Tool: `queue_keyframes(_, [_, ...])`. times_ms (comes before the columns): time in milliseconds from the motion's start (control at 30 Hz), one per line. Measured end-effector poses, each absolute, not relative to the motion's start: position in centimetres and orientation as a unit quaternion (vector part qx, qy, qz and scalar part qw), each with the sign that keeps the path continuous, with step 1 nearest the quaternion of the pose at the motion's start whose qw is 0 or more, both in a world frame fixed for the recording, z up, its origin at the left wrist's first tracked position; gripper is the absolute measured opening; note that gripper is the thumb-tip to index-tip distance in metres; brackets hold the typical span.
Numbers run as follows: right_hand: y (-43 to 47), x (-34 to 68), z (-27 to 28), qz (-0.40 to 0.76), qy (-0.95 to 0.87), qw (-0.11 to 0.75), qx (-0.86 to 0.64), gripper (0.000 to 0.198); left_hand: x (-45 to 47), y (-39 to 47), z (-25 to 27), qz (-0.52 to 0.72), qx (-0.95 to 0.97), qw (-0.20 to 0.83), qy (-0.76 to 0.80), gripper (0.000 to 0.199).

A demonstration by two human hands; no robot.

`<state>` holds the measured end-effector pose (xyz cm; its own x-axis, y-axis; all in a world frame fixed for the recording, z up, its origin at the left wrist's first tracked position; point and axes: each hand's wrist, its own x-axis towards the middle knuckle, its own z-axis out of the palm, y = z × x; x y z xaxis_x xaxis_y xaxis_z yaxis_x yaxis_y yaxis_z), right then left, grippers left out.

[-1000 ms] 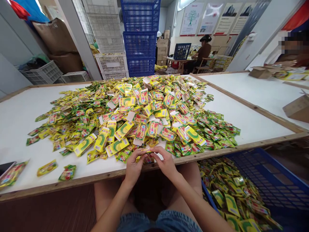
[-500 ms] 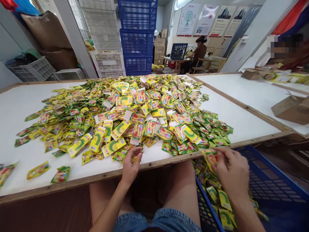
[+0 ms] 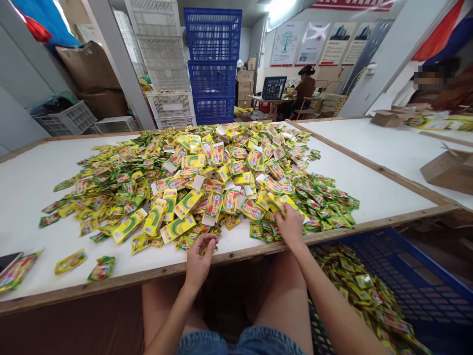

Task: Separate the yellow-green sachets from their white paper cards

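A heap of small yellow candy boxes and green-and-yellow candy packets covers the middle of the white table. My right hand is at the heap's front right, its fingers closed on a yellow candy box; fingertips partly hide it. My left hand hovers by the table's front edge, fingers loosely curled and thumb apart, with nothing plainly in it. Below the edge at right, a blue crate holds many packets and boxes, partly covered by my right forearm.
A wooden rim edges the table. Loose packets and a dark flat device lie at left. Cardboard boxes stand at right. Stacked blue crates rise behind. One person sits at the back; another is at far right.
My right hand has moved from above the blue crate up to the heap; the candy packaging it held is gone from it. My left hand stays nearly in place. The view has tilted slightly.
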<state>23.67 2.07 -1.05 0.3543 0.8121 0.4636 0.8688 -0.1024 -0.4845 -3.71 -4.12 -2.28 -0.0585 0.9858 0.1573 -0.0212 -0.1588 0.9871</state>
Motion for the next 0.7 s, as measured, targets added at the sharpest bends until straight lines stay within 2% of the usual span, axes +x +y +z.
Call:
queue_keyframes(133, [-2.2,18.6,0.8,-0.031,-0.590,0.497,-0.635,0.026,-1.8,-4.2,-1.4,0.579,0.501,0.493,0.413,0.039])
queue_keyframes(200, [-4.4,15.0,1.6,0.064,-0.727,0.451,-0.514,0.027,-1.2,-4.1,-0.9,0.600,0.481,0.506,0.389,0.048])
queue_keyframes(300, [-5.1,11.7,1.7,0.165,-0.815,0.367,-0.417,0.034,-1.8,-3.8,-0.5,0.643,0.419,0.483,0.422,0.039])
queue_keyframes(433, [-0.8,11.5,-0.7,0.115,-0.692,0.398,-0.591,0.020,-4.1,-4.0,-0.7,0.667,0.351,0.469,0.460,0.039])
queue_keyframes(533, [2.4,10.7,-2.8,0.062,-0.605,0.386,-0.694,0.021,-4.4,-4.6,-0.7,0.646,0.364,0.481,0.467,0.041])
queue_keyframes(633, [2.7,9.2,-3.8,0.087,-0.589,0.383,-0.706,0.031,-3.9,-4.8,-0.7,0.627,0.387,0.491,0.465,0.037])
queue_keyframes(700, [1.6,9.3,-3.5,0.126,-0.608,0.385,-0.683,0.029,-3.9,-4.7,-0.6,0.618,0.385,0.503,0.466,0.032])
